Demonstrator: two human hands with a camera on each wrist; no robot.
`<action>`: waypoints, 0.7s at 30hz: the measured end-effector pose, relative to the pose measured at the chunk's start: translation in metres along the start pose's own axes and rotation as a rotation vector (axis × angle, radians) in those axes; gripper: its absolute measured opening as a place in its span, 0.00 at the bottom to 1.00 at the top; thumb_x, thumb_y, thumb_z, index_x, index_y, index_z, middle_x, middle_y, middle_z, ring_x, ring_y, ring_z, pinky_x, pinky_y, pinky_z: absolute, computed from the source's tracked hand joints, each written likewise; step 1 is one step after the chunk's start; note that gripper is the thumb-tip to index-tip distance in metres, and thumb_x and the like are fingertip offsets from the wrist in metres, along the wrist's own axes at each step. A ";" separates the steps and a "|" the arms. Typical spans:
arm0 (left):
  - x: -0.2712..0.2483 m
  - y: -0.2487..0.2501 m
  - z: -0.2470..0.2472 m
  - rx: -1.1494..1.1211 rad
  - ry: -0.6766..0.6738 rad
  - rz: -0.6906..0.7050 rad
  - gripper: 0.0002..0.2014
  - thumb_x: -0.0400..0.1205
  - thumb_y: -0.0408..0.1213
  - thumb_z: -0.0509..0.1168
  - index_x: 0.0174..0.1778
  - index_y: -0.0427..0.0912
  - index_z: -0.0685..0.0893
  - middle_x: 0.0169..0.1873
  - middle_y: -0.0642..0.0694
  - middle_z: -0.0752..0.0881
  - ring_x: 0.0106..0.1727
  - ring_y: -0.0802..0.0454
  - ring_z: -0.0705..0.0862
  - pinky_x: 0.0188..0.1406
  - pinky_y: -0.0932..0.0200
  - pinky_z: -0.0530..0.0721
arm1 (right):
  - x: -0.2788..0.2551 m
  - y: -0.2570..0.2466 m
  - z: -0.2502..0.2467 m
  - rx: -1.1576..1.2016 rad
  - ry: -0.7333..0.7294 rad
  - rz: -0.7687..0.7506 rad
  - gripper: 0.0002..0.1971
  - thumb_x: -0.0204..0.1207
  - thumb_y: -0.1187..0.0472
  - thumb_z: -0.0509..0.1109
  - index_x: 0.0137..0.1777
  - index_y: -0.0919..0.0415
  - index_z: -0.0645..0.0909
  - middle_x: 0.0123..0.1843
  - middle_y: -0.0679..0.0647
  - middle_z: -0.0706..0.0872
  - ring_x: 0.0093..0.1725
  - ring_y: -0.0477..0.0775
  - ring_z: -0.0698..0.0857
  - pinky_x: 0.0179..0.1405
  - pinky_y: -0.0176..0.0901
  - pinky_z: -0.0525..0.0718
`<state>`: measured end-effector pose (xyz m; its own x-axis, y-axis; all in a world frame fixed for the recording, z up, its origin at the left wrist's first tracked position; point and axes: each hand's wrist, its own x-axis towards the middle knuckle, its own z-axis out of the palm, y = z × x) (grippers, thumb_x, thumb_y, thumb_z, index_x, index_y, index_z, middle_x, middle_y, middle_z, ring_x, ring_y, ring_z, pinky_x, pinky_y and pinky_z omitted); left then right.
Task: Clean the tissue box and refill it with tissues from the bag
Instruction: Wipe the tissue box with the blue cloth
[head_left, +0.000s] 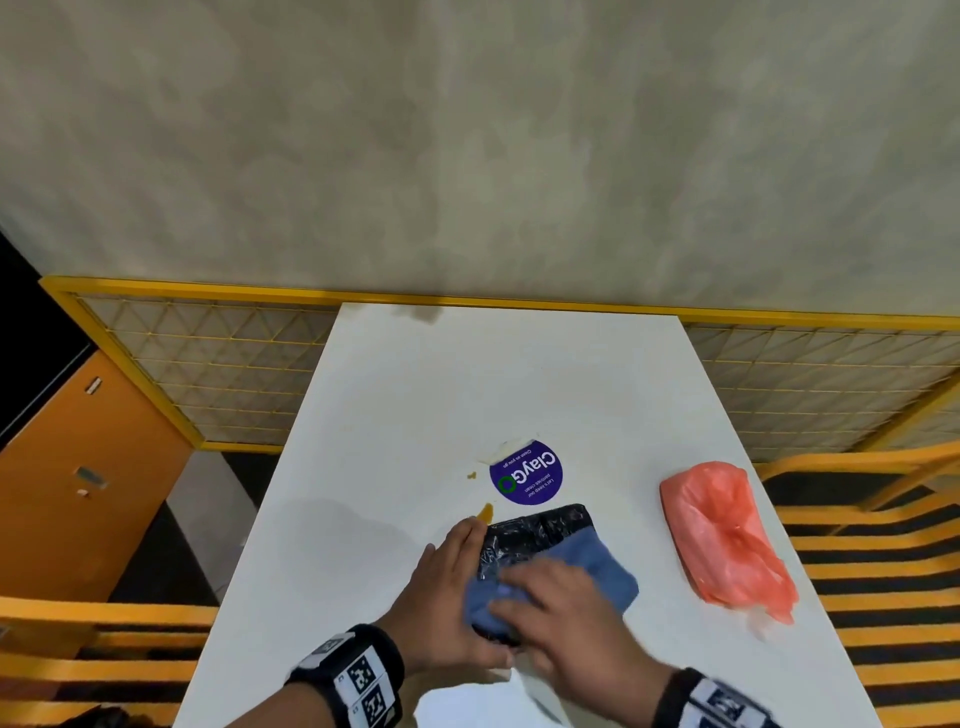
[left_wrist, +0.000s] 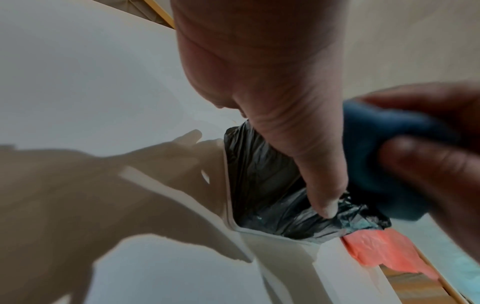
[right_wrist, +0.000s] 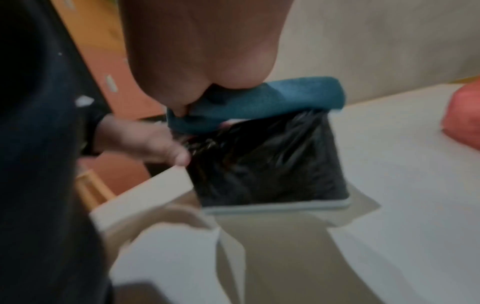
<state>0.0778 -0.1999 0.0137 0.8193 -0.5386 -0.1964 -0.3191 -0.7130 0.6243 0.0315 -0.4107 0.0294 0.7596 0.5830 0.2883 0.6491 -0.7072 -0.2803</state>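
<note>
Currently the tissue box (head_left: 540, 535), wrapped in crinkled black plastic, lies flat near the front edge of the white tabletop (head_left: 415, 395), directly under both hands. Its long axis runs from the person's near left toward the far right, where a purple round sticker (head_left: 526, 472) sits just beyond its far end. The left hand (head_left: 447, 592) steadies the box from its left side; in the left wrist view one finger presses down onto the black wrap, and the grip there is a light brace with fingers mostly extended, not a clamp. The right hand (head_left: 566, 618) lies on top of a folded blue cloth (head_left: 587, 571), fingers flat and pressing it against the upper face of the box; the right wrist view shows the cloth pinned between palm and box. The step in hand appears to be the wiping stage, with the refill not yet begun. The pink bag (head_left: 727, 540), presumably holding the tissues, rests well apart to the right, on the right hand's side, so that hand is the nearer one for reaching it. A wipe stroke is best directed along the long axis, away from the bracing hand, so the box does not slide. A small orange stain (head_left: 485, 512) marks the tabletop just beside the box's far left corner.
</note>
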 end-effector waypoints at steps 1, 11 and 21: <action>0.001 -0.001 0.000 0.016 0.004 0.021 0.69 0.64 0.69 0.74 0.90 0.44 0.38 0.82 0.59 0.50 0.87 0.57 0.53 0.86 0.49 0.57 | -0.003 -0.005 0.012 -0.012 -0.039 -0.027 0.15 0.72 0.56 0.69 0.60 0.46 0.81 0.65 0.48 0.82 0.61 0.51 0.81 0.53 0.46 0.83; 0.001 0.000 0.004 0.069 0.012 -0.053 0.72 0.59 0.68 0.76 0.90 0.49 0.37 0.86 0.57 0.50 0.86 0.54 0.57 0.88 0.38 0.54 | -0.040 0.038 0.011 -0.069 0.008 0.021 0.17 0.78 0.59 0.65 0.67 0.51 0.78 0.70 0.53 0.81 0.68 0.57 0.78 0.66 0.51 0.73; -0.002 0.006 -0.003 0.009 0.036 -0.064 0.74 0.57 0.71 0.78 0.89 0.57 0.34 0.86 0.58 0.52 0.87 0.55 0.57 0.89 0.39 0.50 | -0.027 0.063 -0.029 0.088 0.163 0.245 0.19 0.75 0.63 0.61 0.66 0.53 0.79 0.67 0.53 0.78 0.64 0.56 0.78 0.69 0.37 0.70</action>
<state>0.0760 -0.2022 0.0202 0.8547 -0.4756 -0.2083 -0.2696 -0.7494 0.6047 0.0507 -0.4824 0.0303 0.8822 0.3220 0.3437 0.4536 -0.7772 -0.4362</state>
